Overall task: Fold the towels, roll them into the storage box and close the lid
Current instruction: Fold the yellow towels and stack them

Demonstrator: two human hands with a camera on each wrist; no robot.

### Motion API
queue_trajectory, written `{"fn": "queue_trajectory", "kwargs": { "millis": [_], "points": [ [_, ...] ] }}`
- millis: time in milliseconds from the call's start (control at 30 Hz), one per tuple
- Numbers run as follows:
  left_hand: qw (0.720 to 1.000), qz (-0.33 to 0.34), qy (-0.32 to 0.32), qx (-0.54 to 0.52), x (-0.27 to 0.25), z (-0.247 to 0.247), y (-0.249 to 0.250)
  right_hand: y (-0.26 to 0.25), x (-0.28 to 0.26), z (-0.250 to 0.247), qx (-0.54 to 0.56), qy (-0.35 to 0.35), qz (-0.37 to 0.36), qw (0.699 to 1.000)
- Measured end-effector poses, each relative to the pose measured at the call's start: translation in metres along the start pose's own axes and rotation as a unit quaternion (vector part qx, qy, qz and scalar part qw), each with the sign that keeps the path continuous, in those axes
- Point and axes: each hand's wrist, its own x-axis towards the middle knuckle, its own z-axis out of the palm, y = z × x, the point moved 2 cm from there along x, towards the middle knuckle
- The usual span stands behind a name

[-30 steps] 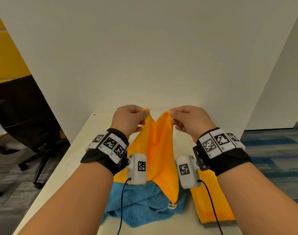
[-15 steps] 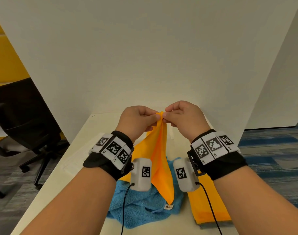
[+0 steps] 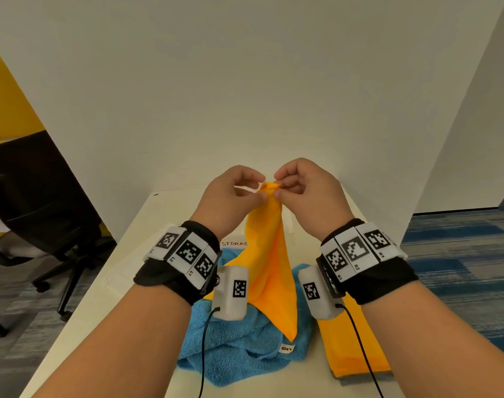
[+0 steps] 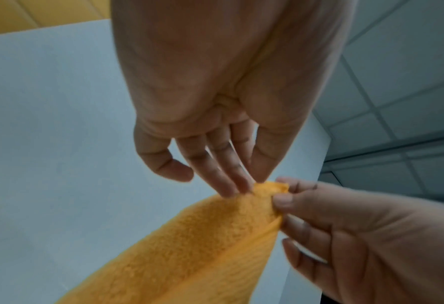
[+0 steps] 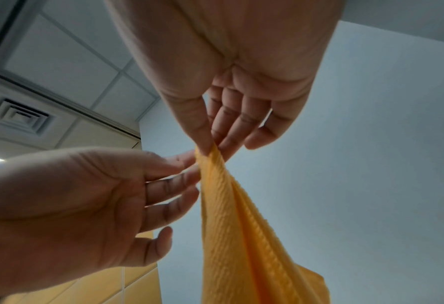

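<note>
I hold an orange towel up over the table, doubled lengthwise and hanging in a narrow point. Its two top corners are pressed together. My left hand pinches them from the left with thumb and fingertips. My right hand pinches the same bunched tip from the right, thumb against fingers. The hands almost touch. A crumpled blue towel lies under the hanging one. A folded orange towel lies flat at the right. No box is plainly visible.
The cream table runs away from me between white partition walls. A paper label reading STORAGE lies behind the blue towel. A black office chair stands on the floor to the left.
My hands came together from a hand's width apart, joining the two top corners. The orange towel has closed from a spread sheet into a narrow doubled drape, lifted slightly.
</note>
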Motion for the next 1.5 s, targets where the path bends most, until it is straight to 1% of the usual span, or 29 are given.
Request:
{"fn": "queue_trajectory", "kwargs": {
  "millis": [33, 100, 200, 300, 433, 533, 667, 833, 1000, 1067, 1200, 1333, 1433, 1500],
  "points": [
    [0.999, 0.014, -0.005, 0.029, 0.002, -0.002, -0.002, -0.002, 0.0, 0.0, 0.007, -0.01, -0.011, 1.0],
    [0.996, 0.028, -0.035, 0.073, 0.004, -0.005, -0.003, -0.006, 0.0, 0.001, 0.011, -0.015, -0.031, 0.999],
    [0.992, 0.048, -0.055, 0.103, 0.008, -0.011, -0.001, -0.008, 0.001, 0.001, 0.011, 0.0, -0.043, 0.999],
    [0.991, 0.073, -0.034, 0.107, 0.011, -0.016, 0.003, -0.009, -0.001, 0.005, -0.006, 0.007, -0.046, 0.999],
    [0.991, 0.082, -0.014, 0.108, 0.017, -0.025, 0.01, -0.007, -0.004, 0.013, -0.042, -0.018, -0.029, 0.999],
    [0.987, 0.088, -0.005, 0.135, 0.019, -0.03, 0.017, -0.009, -0.007, 0.017, -0.052, -0.032, -0.023, 0.998],
    [0.983, 0.102, 0.01, 0.156, 0.017, -0.035, 0.022, -0.015, -0.008, 0.022, -0.051, -0.04, -0.016, 0.998],
    [0.98, 0.121, 0.017, 0.156, 0.016, -0.041, 0.025, -0.019, -0.008, 0.033, -0.051, -0.07, 0.0, 0.996],
    [0.978, 0.133, 0.015, 0.163, 0.018, -0.046, 0.027, -0.019, -0.006, 0.039, -0.086, -0.039, 0.006, 0.996],
    [0.977, 0.136, 0.015, 0.162, 0.019, -0.05, 0.028, -0.018, -0.005, 0.039, -0.093, -0.042, 0.013, 0.995],
    [0.974, 0.143, 0.006, 0.174, 0.022, -0.056, 0.03, -0.021, -0.004, 0.042, -0.085, -0.09, 0.011, 0.992],
    [0.971, 0.148, -0.001, 0.19, 0.025, -0.06, 0.031, -0.018, -0.004, 0.052, -0.119, -0.133, -0.004, 0.984],
    [0.97, 0.157, 0.002, 0.188, 0.028, -0.065, 0.033, -0.013, -0.004, 0.061, -0.168, -0.189, 0.015, 0.967],
    [0.969, 0.164, 0.008, 0.182, 0.031, -0.069, 0.034, -0.01, -0.006, 0.064, -0.169, -0.215, 0.035, 0.961]
  ]
}}
